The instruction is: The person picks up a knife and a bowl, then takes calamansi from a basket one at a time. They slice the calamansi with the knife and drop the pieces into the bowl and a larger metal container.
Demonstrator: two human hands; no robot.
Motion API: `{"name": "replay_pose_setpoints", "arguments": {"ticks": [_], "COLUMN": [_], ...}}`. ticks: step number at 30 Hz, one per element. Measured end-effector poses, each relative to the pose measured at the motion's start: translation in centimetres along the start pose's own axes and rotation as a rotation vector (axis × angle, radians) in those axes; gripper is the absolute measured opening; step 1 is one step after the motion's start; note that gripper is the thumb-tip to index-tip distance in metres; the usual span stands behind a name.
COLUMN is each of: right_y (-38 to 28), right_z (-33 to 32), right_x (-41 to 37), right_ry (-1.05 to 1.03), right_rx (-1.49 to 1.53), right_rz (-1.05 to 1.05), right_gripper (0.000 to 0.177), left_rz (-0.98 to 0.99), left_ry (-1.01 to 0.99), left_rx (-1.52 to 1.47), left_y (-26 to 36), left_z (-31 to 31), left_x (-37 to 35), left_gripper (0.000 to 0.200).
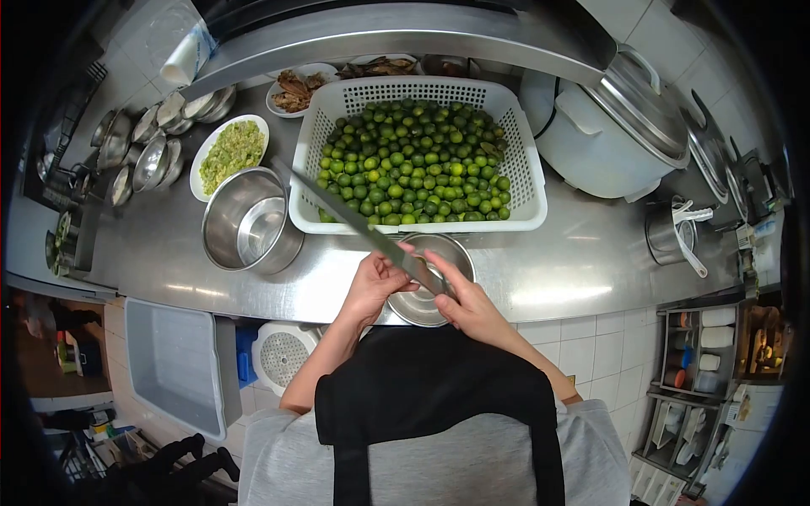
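A long knife [371,236] is held by its handle in my right hand [460,299], its blade pointing up and left across the front edge of a white basket. My left hand [374,282] is just left of the handle, with fingers bent together; what they pinch, if anything, is too small to make out. Both hands are over a round metal bowl [422,310] at the counter's front edge. Many small green limes [413,169] fill the white perforated basket [527,181] behind. Left of the basket stands a deep metal pot [221,221].
An oval plate of chopped green food [232,156] lies behind the pot. Metal bowls [152,160] stand at the back left, a large rice cooker [582,139] at the right, and a small pot with utensils [671,240] beyond. A metal shelf [405,49] overhangs the counter.
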State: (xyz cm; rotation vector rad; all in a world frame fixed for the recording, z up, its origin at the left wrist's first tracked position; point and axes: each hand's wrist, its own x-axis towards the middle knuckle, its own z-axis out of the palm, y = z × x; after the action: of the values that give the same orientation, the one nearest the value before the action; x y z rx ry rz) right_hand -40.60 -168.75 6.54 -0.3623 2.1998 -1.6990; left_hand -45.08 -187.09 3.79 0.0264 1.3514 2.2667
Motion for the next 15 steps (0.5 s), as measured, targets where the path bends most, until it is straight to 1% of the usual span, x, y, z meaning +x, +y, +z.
{"name": "replay_pose_setpoints", "arguments": {"ticks": [2,4,7,10,12,13,15], "right_y": [0.0,-0.2,0.6,1.3,2.0,2.2,1.8], "right_z": [0.5,0.6,0.9,1.1,1.3,1.4,1.4], "right_x": [0.2,0.3,0.3,0.3,0.3,0.3,0.4], "right_ry": [0.012,0.012,0.041,0.068,0.096,0.12,0.135], "right_rx": [-0.052,-0.173,-0.219,-0.24,-0.239,-0.239,-0.183], "right_rz": [0.005,-0.032,-0.07,-0.093,-0.107,-0.123,-0.12], "right_gripper": [0.06,0.061,0.06,0.058,0.057,0.056,0.054], "left_rz": [0.078,0.045,0.073,0.081,0.182,0.181,0.176], "left_ry": [0.041,0.065,0.089,0.128,0.058,0.056,0.106], "left_rx": [0.115,0.101,0.12,0.126,0.185,0.184,0.148], "left_y": [-0.6,-0.5,-0.6,-0.8,-0.9,-1.1,-1.7], "left_z": [-0.6,-0.4,-0.2,0.2,0.2,0.3,0.5], "left_x": [0.0,-0.2,-0.4,-0.5,-0.4,-0.3,-0.2], "left_gripper": [0.025,0.026,0.027,0.028,0.025,0.025,0.023]}}
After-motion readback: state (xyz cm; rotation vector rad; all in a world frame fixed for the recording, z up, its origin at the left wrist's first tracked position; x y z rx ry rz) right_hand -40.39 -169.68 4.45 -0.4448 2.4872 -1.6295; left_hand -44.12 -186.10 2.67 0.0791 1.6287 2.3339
